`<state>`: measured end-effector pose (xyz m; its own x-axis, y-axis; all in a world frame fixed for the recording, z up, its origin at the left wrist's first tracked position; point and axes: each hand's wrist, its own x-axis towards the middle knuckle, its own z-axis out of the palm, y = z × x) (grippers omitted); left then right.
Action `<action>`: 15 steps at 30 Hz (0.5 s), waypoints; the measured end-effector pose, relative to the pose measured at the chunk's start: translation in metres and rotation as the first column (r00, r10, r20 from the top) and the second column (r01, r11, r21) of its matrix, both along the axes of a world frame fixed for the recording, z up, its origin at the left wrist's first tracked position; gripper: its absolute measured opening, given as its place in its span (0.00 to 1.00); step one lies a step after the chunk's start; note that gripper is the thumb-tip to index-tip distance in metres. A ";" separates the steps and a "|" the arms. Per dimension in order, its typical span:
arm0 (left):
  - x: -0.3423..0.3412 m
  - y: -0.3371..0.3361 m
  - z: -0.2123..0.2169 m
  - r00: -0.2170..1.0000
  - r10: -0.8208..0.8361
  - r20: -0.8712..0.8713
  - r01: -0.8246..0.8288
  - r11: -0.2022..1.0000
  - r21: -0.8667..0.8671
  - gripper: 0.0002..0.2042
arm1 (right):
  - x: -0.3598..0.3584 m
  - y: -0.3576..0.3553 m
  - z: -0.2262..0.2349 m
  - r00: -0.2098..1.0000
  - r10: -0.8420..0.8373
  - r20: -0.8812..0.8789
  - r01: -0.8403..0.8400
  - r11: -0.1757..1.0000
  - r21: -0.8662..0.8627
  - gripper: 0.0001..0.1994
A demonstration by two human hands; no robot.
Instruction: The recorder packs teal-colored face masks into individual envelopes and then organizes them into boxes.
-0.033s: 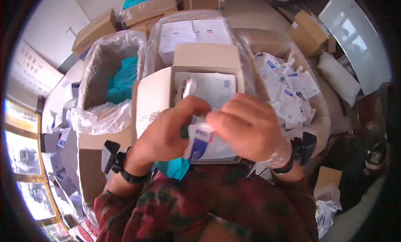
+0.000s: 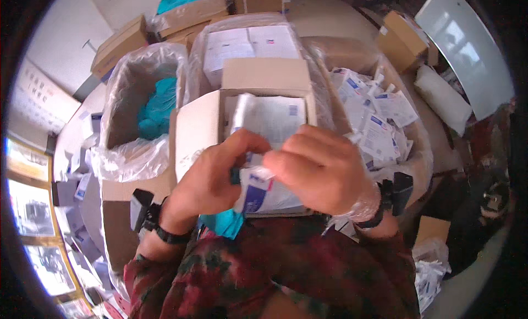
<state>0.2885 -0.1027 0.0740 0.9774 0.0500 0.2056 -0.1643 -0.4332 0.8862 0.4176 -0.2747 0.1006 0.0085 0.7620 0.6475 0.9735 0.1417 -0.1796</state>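
A small flat sachet [image 2: 257, 188], white with a blue band and a clear crinkled edge, is pinched between the fingers of both hands, close to the chest and tilted. It hangs just over the near rim of an open cardboard box [image 2: 198, 126], whose flaps stand out and which holds more white packets of the same kind.

Bright windows [image 2: 33, 209] curve along the left edge, giving daylight. A pale wall [image 2: 66, 38] stands behind stacked cardboard boxes [image 2: 124, 41], and a grey panel [image 2: 467, 49] leans at the right.
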 end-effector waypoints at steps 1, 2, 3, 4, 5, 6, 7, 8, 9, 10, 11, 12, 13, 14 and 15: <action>0.000 0.000 0.004 0.999 -0.010 -0.035 0.010 1.000 -0.001 0.22 | -0.001 0.002 -0.002 0.997 0.067 -0.043 -0.064 0.995 0.075 0.15; 0.000 -0.003 0.008 0.999 -0.034 -0.032 0.034 0.999 -0.002 0.22 | -0.003 0.002 -0.002 0.998 0.042 -0.041 -0.039 0.996 0.074 0.15; 0.000 -0.007 0.012 1.000 -0.009 -0.011 0.010 0.999 0.040 0.21 | -0.005 0.001 -0.002 1.000 0.012 -0.017 -0.011 0.999 0.034 0.16; 0.001 -0.009 0.013 1.000 0.016 0.010 -0.017 0.997 0.081 0.20 | -0.005 -0.002 -0.002 1.000 -0.017 0.005 0.017 1.000 -0.006 0.17; 0.001 -0.007 0.011 1.000 0.011 0.012 -0.012 0.996 0.084 0.20 | -0.005 -0.003 -0.002 1.000 -0.022 0.007 0.022 1.000 -0.003 0.17; 0.001 -0.005 0.007 0.999 0.037 -0.016 -0.036 0.998 0.058 0.18 | -0.005 -0.005 -0.001 0.999 -0.031 -0.024 0.031 1.000 -0.003 0.19; 0.001 -0.004 0.003 0.997 0.065 -0.045 -0.063 0.997 0.032 0.17 | -0.005 -0.005 -0.001 0.998 -0.038 -0.056 0.038 0.999 -0.004 0.20; -0.001 -0.007 -0.001 0.992 0.128 0.012 -0.125 0.985 -0.119 0.16 | -0.001 -0.007 -0.002 0.998 -0.034 -0.059 0.034 0.999 -0.001 0.20; -0.003 -0.004 -0.002 0.991 0.133 0.010 -0.131 0.985 -0.116 0.16 | 0.006 -0.011 -0.002 0.986 -0.115 -0.122 0.118 0.993 0.018 0.20; -0.005 0.002 -0.003 0.982 0.188 -0.013 -0.189 0.979 -0.075 0.16 | 0.012 -0.017 -0.004 0.964 -0.191 -0.186 0.200 0.979 0.031 0.19; -0.006 0.008 -0.002 0.969 0.244 -0.031 -0.245 0.969 -0.032 0.15 | 0.018 -0.025 -0.009 0.965 -0.184 -0.188 0.193 0.981 0.034 0.19; -0.006 0.012 -0.002 0.973 0.229 -0.007 -0.229 0.973 0.022 0.15 | 0.023 -0.038 -0.018 0.934 -0.253 -0.251 0.241 0.967 -0.079 0.18; -0.004 0.010 0.000 0.971 0.238 -0.007 -0.238 0.971 0.025 0.15 | 0.027 -0.049 -0.023 0.896 -0.324 -0.303 0.276 0.942 -0.194 0.17; 0.001 0.003 0.003 0.978 0.206 -0.021 -0.207 0.977 -0.046 0.15 | 0.028 -0.059 -0.024 0.897 -0.318 -0.307 0.270 0.944 -0.190 0.17; 0.002 0.000 0.005 0.982 0.187 -0.029 -0.190 0.975 -0.116 0.15 | 0.028 -0.065 -0.025 0.898 -0.297 -0.325 0.230 0.946 -0.230 0.15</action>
<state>0.2902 -0.1024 0.0793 0.9515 0.2566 0.1696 -0.0731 -0.3470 0.9350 0.4452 -0.3394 0.0756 0.4257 0.8035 0.4162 0.8394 -0.1788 -0.5134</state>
